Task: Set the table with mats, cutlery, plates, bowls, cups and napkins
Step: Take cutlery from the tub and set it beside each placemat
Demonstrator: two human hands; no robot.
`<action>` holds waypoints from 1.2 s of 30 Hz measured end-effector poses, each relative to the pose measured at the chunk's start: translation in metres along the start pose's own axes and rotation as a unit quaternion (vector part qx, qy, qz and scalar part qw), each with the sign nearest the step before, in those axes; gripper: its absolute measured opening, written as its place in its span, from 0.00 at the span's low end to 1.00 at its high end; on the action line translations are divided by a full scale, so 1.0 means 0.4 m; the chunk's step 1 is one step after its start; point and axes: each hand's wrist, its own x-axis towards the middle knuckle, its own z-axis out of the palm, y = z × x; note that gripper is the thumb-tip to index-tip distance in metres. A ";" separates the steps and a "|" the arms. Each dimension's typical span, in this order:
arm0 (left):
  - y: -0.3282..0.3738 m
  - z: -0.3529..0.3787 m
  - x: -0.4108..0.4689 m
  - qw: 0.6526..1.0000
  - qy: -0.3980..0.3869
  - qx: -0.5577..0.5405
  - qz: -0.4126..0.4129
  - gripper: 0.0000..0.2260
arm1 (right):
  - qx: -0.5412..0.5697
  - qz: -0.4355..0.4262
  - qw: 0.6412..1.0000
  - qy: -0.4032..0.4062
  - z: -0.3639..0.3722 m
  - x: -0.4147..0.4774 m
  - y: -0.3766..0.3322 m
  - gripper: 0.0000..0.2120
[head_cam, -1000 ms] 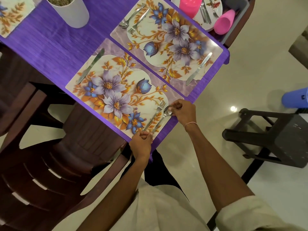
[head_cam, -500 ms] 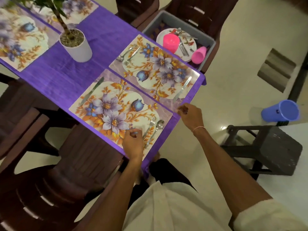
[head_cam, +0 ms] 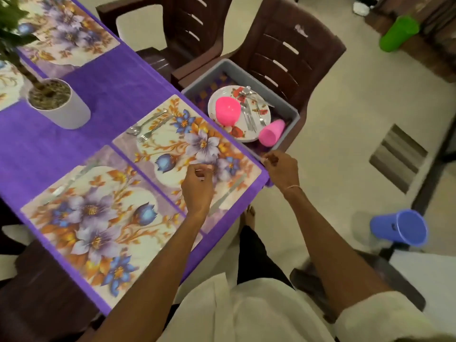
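Grey tub (head_cam: 269,95): plate (head_cam: 240,135) under loose cutlery (head_cam: 249,114) (lift that off first).
Left hand (head_cam: 197,186): empty, fingers loosely curled.
Right hand (head_cam: 281,169): same, nearest the tub.

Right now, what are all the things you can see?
Tablecloth: one, purple, underneath.
Placemats: four, flowery, on tablecloth.
Plant pot: one, white, on tablecloth.
Spoon and fork: one each, silver, farther placemat.
Knives: two, silver, blurry, on placemats.
Chairs: at least three, brown, around.
Tub: one, grey, on chair.
Plates: count unclear, white-red, in tub.
Cups: two, pink, in tub.
Cutlery: several, silver, on plates.
Blue cup: one, far right.
Green container: one, top right.
Left hand: empty, over placemat.
Right hand: empty, beside tablecloth corner.
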 end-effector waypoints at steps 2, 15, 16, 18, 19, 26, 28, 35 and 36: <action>0.039 0.126 0.053 1.000 -0.005 0.020 0.009 0.05 | -0.007 -0.013 1.000 -0.020 -0.023 0.136 0.033 0.02; 0.104 0.688 0.446 0.980 -0.002 0.200 0.000 0.07 | -0.045 -0.075 0.988 -0.130 0.041 0.799 0.147 0.04; 0.100 0.724 0.484 0.978 -0.009 0.210 0.001 0.08 | -0.041 -0.066 0.988 -0.132 0.064 0.844 0.151 0.05; 0.088 0.785 0.548 0.969 -0.020 0.246 -0.005 0.11 | -0.053 -0.050 0.987 -0.143 0.114 0.915 0.163 0.06; 0.076 0.816 0.578 0.963 -0.022 0.268 -0.009 0.13 | -0.060 -0.049 0.986 -0.149 0.142 0.950 0.173 0.06; 0.031 0.959 0.703 0.879 -0.025 0.475 0.013 0.19 | -0.124 -0.046 0.982 -0.132 0.268 1.090 0.233 0.07; 0.030 0.978 0.726 0.860 -0.003 0.509 0.029 0.21 | -0.132 -0.054 0.982 -0.121 0.276 1.101 0.243 0.10; 0.045 0.995 0.782 0.880 0.030 0.475 -0.002 0.14 | -0.145 -0.050 0.977 -0.149 0.289 1.132 0.243 0.14; 0.049 0.998 0.788 0.879 0.024 0.477 -0.008 0.14 | -0.143 -0.044 0.976 -0.156 0.289 1.133 0.237 0.13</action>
